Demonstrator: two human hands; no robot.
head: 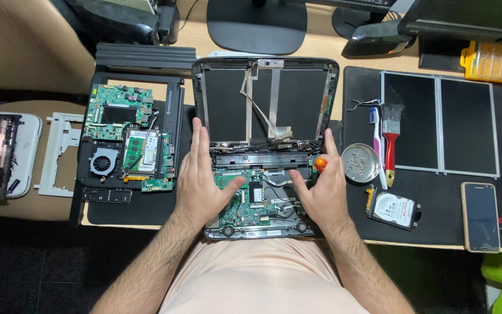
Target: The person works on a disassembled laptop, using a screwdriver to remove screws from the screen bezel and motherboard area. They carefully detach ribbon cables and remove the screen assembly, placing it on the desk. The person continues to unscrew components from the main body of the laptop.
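Both our hands rest flat on the opened laptop [262, 145].
It lies mid-surface, stiff but fragile; left hand [201, 180] and right hand [321, 186] lie spread open, gripping nothing; we would hold its side edges, we judge.

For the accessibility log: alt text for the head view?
Both hands, left hand and right hand, rest on an opened laptop with its circuit board exposed. A second circuit board lies left; a screw dish, brush and hard drive lie right.

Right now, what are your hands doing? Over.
Left hand and right hand flat on the opened laptop, gripping nothing. Orange-handled tool under right fingers. Screw dish alongside.
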